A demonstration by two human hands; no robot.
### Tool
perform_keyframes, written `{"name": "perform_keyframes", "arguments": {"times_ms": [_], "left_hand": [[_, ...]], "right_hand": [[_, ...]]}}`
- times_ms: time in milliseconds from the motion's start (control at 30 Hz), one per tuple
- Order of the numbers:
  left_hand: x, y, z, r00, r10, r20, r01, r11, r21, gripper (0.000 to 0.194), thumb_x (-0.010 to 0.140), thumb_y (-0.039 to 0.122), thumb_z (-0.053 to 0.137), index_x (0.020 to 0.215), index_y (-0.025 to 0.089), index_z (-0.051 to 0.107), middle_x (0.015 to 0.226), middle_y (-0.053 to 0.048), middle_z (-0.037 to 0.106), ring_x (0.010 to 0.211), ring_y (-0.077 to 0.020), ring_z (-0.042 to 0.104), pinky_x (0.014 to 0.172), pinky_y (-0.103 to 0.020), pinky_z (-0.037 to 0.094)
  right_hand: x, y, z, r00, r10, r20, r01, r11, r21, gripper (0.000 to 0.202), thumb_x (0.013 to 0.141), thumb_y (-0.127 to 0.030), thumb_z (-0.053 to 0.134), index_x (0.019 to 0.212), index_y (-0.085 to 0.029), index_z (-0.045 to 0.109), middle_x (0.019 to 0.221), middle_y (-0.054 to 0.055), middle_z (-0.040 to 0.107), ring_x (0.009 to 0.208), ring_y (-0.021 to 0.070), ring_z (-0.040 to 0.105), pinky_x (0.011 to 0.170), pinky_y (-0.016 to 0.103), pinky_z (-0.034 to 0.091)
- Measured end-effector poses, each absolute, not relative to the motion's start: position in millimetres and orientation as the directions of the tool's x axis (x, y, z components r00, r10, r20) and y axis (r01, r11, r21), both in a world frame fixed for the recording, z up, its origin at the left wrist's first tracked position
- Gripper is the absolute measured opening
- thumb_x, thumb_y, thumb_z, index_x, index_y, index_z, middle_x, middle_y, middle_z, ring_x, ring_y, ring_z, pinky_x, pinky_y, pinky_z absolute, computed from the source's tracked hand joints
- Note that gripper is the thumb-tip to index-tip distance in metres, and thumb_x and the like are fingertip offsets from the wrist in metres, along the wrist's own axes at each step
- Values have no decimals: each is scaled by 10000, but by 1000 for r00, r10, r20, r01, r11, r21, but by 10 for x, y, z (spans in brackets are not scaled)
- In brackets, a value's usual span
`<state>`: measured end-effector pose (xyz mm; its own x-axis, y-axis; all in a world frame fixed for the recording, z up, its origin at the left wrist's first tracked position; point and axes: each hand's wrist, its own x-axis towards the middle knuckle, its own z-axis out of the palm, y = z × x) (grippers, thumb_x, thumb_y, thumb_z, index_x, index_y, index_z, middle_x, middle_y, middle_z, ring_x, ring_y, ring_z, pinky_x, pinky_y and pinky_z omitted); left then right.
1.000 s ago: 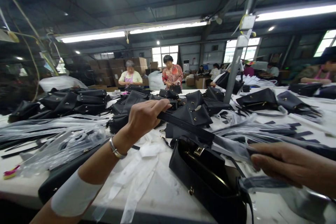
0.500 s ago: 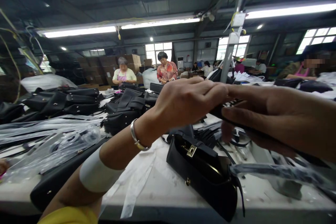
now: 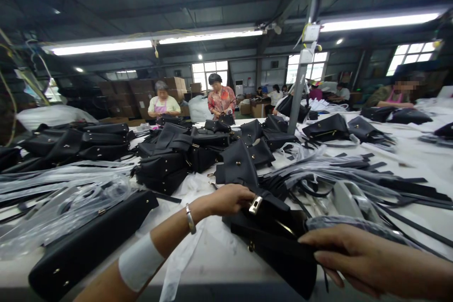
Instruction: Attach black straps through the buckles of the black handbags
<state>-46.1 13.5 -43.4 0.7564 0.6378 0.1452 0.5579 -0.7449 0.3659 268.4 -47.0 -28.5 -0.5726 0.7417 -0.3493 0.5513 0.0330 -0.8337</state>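
Half second ago, hands met raised; now both lowered to open black bag [image 3: 288, 269], near desk's [image 3: 208, 269] front edge. Work shifts onto bag, likely. Right hand [image 3: 348, 250] pinches black strap [image 3: 272, 240] across bag. Left hand [image 3: 230, 199] beside gold clasp [image 3: 255, 205], fingers curled, grip contents unclear. Left forearm angled from lower left; right from right side.

A handbag [image 3: 283, 266] of smooth, matt leather-like material is fitted with a glossy metal clasp [image 3: 255, 205]; a strap [image 3: 348, 222] is sheathed in shiny clear plastic.
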Motion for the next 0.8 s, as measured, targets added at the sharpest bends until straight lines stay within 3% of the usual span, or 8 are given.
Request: {"name": "perform_keyframes", "arguments": {"times_ms": [100, 200, 333, 467, 533, 633, 733, 800], "left_hand": [[-298, 360, -425, 736, 637, 227, 554, -760, 339, 599, 854, 15, 530, 1407, 247, 519, 1383, -47, 615, 1217, -187, 603, 1001, -261, 474], [-211, 600, -471, 728, 662, 179, 630, -749, 205, 493, 874, 6, 494, 1293, 232, 619, 1294, -35, 670, 1142, -168, 642, 962, -247, 496], [-98, 795, -698, 720, 691, 70, 686, -723, 82, 232, 783, -17, 627, 843, 173, 745, 959, -89, 748, 949, -227, 687, 833, -310, 537], [32, 883, -882, 679, 733, 41, 732, -680, 32, 60, 884, 114, 657, 835, 130, 687, 930, -73, 714, 968, -216, 661, 869, -393, 536], [43, 922, -875, 666, 745, 44, 742, -667, 61, 81, 909, 143, 640, 839, 129, 679, 913, -50, 708, 933, -196, 666, 860, -388, 541], [-59, 951, -754, 657, 748, 95, 730, -663, 165, 152, 826, 8, 640, 807, 139, 715, 859, -79, 737, 948, -232, 680, 862, -360, 531], [-228, 907, -601, 634, 751, 183, 683, -655, 323, 238, 841, 33, 611, 990, 168, 738, 969, -68, 764, 958, -232, 700, 864, -320, 530], [-314, 841, -539, 599, 761, 250, 632, -640, 437, 248, 925, 129, 556, 1123, 177, 699, 1037, -56, 760, 964, -212, 707, 858, -293, 536]], "right_hand": [[2527, -305, -389, -590, 699, -404, 581, 19, -814, 496, 913, -499, 584, 1343, -252, 596, 555, -63, 514, 357, 28, 381, 339, 112, 281], [2439, -158, -555, -568, 763, -308, 510, 33, -859, 624, 915, -507, 560, 1446, -191, 470, 525, -89, 464, 350, 50, 407, 348, 133, 298], [2421, -85, -729, -602, 763, -235, 369, 5, -930, 461, 898, -556, 539, 1121, -160, 615, 622, -50, 562, 381, 51, 467, 387, 154, 366], [2478, -146, -802, -593, 776, -215, 322, -16, -947, 409, 871, -573, 558, 862, -165, 569, 769, 2, 647, 360, 12, 396, 347, 150, 267], [2517, -184, -839, -584, 785, -206, 294, -32, -955, 404, 885, -570, 545, 863, -168, 567, 670, -24, 608, 358, 24, 383, 355, 155, 267], [2565, -207, -885, -580, 794, -182, 194, -82, -978, 403, 884, -570, 569, 909, -168, 571, 685, -18, 612, 414, 47, 451, 405, 168, 343], [2575, -188, -832, -561, 817, -136, 66, -120, -991, 403, 854, -553, 641, 996, -183, 566, 894, 25, 665, 523, 66, 541, 469, 185, 411], [2556, -159, -728, -502, 859, -103, -2, -120, -993, 386, 850, -546, 661, 973, -197, 552, 836, -7, 641, 551, 70, 546, 504, 186, 423]]}}
